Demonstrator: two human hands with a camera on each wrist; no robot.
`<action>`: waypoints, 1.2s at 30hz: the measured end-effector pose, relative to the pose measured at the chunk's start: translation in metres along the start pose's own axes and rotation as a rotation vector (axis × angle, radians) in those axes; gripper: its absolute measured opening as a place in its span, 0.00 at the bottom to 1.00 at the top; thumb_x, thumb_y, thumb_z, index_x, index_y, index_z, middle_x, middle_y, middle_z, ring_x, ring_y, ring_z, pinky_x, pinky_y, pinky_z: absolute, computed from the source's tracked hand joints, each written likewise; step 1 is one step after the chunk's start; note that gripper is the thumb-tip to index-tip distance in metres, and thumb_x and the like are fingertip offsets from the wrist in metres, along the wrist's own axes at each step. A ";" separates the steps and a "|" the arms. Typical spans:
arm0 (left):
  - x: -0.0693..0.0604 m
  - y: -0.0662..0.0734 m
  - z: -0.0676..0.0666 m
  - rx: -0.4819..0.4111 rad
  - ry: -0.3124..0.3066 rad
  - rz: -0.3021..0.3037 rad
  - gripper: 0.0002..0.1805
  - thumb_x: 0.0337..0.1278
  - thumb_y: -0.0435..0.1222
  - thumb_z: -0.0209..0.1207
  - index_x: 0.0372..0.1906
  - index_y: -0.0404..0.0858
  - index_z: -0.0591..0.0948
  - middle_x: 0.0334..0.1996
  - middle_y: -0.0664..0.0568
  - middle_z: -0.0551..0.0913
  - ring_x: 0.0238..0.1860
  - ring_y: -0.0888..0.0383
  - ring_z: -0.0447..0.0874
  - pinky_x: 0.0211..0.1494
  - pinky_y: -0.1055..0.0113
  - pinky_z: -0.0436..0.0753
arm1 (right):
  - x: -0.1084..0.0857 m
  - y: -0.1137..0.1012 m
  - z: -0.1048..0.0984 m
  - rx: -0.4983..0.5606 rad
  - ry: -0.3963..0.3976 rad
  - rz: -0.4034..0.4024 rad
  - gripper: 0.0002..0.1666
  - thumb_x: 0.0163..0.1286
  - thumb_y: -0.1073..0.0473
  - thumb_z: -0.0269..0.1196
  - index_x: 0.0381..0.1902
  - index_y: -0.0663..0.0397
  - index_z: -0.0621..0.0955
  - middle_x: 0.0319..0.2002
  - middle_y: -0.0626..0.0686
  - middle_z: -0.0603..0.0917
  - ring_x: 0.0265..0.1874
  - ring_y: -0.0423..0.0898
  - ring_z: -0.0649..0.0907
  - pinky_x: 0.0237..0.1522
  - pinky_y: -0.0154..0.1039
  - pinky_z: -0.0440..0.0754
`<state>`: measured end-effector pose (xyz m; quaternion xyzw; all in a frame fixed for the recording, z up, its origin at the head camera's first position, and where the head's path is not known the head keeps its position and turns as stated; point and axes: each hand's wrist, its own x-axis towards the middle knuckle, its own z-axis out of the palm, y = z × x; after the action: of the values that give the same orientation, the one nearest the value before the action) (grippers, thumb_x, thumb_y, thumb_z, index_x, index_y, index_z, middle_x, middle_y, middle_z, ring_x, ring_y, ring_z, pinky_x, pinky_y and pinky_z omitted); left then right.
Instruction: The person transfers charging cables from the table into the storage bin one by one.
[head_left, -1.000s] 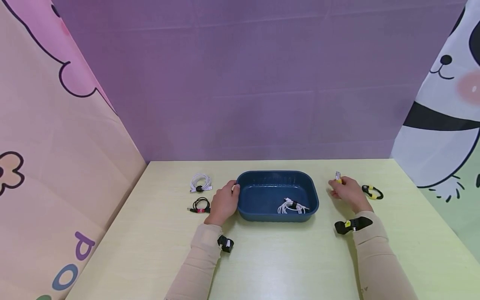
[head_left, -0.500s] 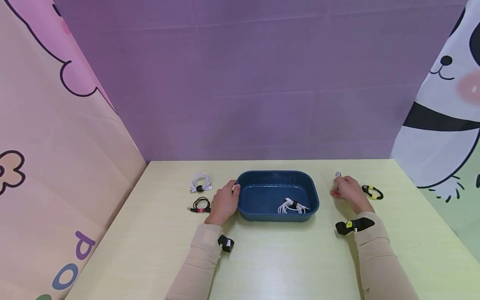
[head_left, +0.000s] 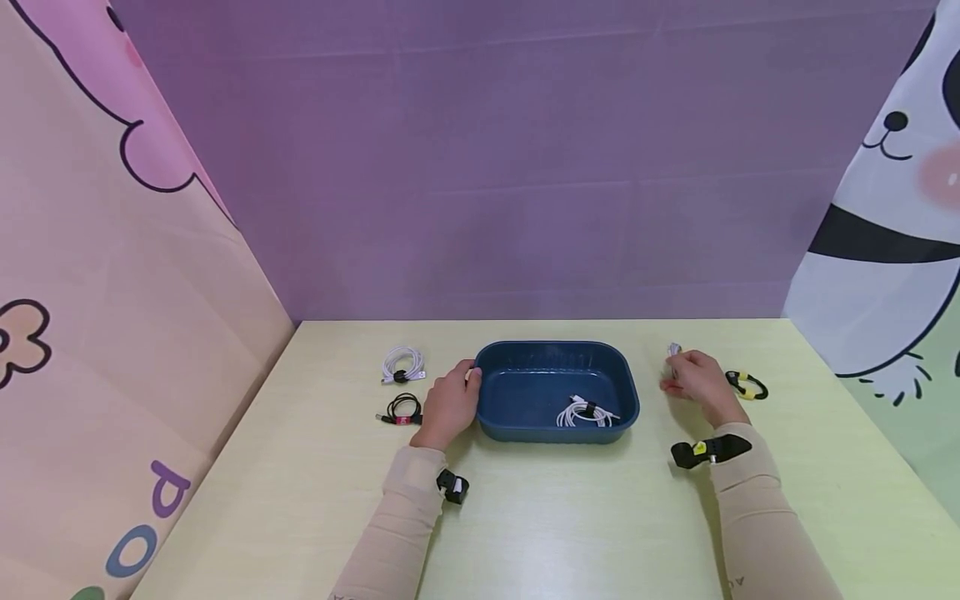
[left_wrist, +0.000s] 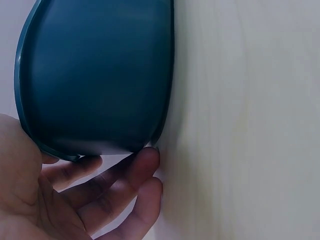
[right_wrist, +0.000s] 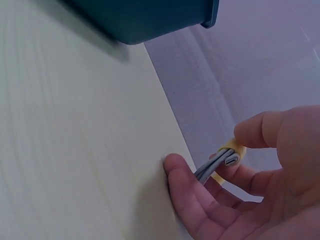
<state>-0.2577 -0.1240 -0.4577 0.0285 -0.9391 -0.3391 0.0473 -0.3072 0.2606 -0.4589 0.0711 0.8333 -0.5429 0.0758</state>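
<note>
A blue plastic bin (head_left: 555,392) stands mid-table with a bundled white cable (head_left: 588,412) inside, near its front right corner. My left hand (head_left: 448,406) holds the bin's left end; in the left wrist view its fingers (left_wrist: 145,167) lie against the outside of the bin wall. To the right of the bin, my right hand (head_left: 703,383) pinches a grey cable (right_wrist: 212,166) bundled with a yellow strap (right_wrist: 235,147) between thumb and fingers. From the head view only the cable's pale tip (head_left: 674,349) shows; the hand hides the rest.
Left of the bin lie a coiled white cable (head_left: 402,365) with a black tie and a coiled black cable (head_left: 403,409) with a red tie. Beyond the right hand is a black-and-yellow cable loop (head_left: 746,385). A purple backdrop (head_left: 525,167) rises behind the table.
My right fingers have turned slightly around the grey cable, so its yellow strap no longer shows in the head view. The left hand and bin stay in place.
</note>
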 end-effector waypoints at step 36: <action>-0.002 0.000 -0.001 -0.010 0.001 0.008 0.23 0.81 0.47 0.45 0.69 0.41 0.76 0.53 0.41 0.88 0.49 0.41 0.87 0.47 0.47 0.84 | -0.016 -0.036 -0.002 -0.357 0.051 -0.234 0.25 0.80 0.48 0.56 0.58 0.66 0.80 0.52 0.67 0.83 0.42 0.53 0.85 0.37 0.38 0.75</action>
<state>-0.2560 -0.1247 -0.4575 0.0245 -0.9376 -0.3434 0.0491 -0.2992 0.2473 -0.4232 -0.0271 0.9206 -0.3896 0.0024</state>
